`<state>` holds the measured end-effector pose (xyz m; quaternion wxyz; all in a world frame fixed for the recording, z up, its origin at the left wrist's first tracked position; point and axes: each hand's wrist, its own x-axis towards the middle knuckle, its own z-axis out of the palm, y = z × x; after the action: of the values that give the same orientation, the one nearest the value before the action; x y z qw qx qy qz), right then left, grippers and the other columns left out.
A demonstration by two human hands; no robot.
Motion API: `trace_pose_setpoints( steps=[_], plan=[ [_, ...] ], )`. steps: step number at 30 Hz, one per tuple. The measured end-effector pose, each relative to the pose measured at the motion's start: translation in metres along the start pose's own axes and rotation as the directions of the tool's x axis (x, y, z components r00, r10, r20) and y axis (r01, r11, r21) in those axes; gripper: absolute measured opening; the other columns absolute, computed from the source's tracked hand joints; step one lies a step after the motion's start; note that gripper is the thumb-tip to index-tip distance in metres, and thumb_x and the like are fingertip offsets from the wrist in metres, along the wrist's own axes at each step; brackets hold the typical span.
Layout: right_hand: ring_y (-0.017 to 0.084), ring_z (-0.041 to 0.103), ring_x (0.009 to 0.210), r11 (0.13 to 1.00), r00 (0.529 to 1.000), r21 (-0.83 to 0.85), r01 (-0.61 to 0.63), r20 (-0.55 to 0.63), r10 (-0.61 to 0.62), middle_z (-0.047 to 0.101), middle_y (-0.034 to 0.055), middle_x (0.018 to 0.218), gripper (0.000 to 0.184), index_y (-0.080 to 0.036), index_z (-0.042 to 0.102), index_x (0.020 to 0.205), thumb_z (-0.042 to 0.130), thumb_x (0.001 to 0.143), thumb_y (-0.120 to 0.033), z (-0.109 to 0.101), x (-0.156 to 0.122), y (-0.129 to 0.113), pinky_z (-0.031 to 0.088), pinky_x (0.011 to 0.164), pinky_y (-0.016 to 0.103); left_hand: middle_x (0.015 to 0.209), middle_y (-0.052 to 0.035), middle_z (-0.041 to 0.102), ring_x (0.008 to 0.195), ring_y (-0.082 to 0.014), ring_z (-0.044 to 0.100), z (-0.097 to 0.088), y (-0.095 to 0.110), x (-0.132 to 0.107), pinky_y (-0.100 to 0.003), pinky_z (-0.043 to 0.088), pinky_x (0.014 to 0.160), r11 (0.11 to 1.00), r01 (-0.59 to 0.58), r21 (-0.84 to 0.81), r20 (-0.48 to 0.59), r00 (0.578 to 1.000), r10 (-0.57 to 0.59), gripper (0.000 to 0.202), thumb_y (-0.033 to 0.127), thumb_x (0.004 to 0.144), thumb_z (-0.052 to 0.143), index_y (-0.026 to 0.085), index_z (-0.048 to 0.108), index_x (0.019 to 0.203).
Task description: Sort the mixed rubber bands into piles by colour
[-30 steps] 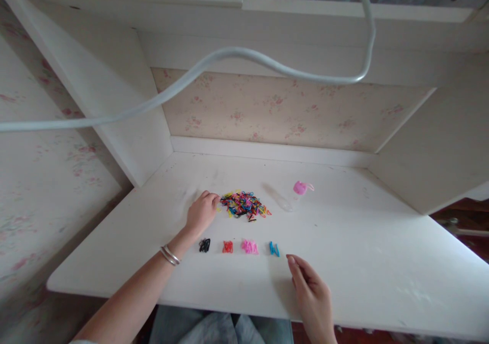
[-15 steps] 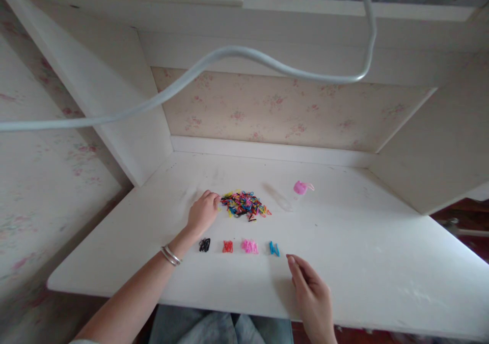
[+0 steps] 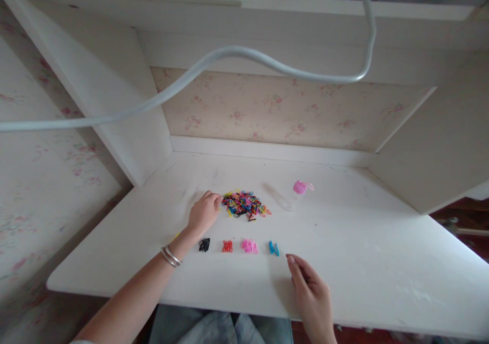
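A mixed heap of small coloured rubber bands (image 3: 244,204) lies mid-desk. My left hand (image 3: 205,211) is at the heap's left edge, fingers curled down and pressed together; their tips are hidden. In front sit separate little groups: black rubber bands (image 3: 204,244), red rubber bands (image 3: 227,246), pink rubber bands (image 3: 249,246) and blue rubber bands (image 3: 274,248). A bit of yellow (image 3: 176,235) shows beside my left wrist. To the right of the blue group, my right hand (image 3: 311,293) is closed, thumb pressed against the index finger; anything in that pinch is too small to make out.
Behind the heap, to the right, stands a small clear container with a pink top (image 3: 300,187). A clear, see-through piece (image 3: 280,201) lies beside it. The white desk (image 3: 382,262) has side panels and a shelf above. A white cable (image 3: 237,52) crosses the upper view.
My left hand has shifted very slightly toward the heap, and the yellow bit beside my left wrist has come into sight. My right hand stays almost still.
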<state>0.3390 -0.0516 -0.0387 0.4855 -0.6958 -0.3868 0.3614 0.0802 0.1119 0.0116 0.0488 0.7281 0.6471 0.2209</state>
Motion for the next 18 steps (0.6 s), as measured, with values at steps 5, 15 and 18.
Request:
trace_pose_setpoints(
  steps=[5,15,18],
  plan=[
    [0.012,0.047,0.062,1.000,1.000,-0.016,0.011,-0.012,-0.011,0.063,0.0021,0.076,0.049,-0.015,0.069,0.098,0.061,0.073,-0.056,0.000,0.000,0.000,0.039,0.054,0.019,0.094,-0.0028,0.063,0.082,-0.0135,0.060,0.000,-0.001,0.000,-0.023,0.041,0.071,0.999,-0.018,-0.035,-0.012,1.000,0.018,0.027,0.032,0.091,0.040,0.022,0.064,0.089],
    [0.009,0.041,0.046,0.955,0.981,-0.223,0.195,0.062,-0.186,0.054,-0.0013,0.053,0.052,-0.012,0.069,0.101,0.049,0.082,-0.056,0.021,-0.007,-0.042,0.030,0.043,0.019,0.088,-0.0026,0.063,0.078,-0.0128,0.060,-0.011,0.015,-0.023,-0.024,0.043,0.073,0.985,-0.089,-0.149,-0.066,0.995,0.079,0.025,0.033,0.091,0.042,0.020,0.063,0.089],
    [0.009,0.041,0.044,0.916,0.952,-0.267,0.298,0.157,-0.264,0.049,-0.0035,0.048,0.046,-0.016,0.070,0.100,0.046,0.085,-0.053,0.042,-0.005,-0.066,0.029,0.045,0.019,0.084,-0.0029,0.062,0.075,-0.0131,0.058,-0.018,0.024,-0.040,-0.024,0.043,0.069,0.965,-0.105,-0.242,-0.111,0.991,0.080,0.026,0.034,0.090,0.042,0.020,0.063,0.087]
  ],
)
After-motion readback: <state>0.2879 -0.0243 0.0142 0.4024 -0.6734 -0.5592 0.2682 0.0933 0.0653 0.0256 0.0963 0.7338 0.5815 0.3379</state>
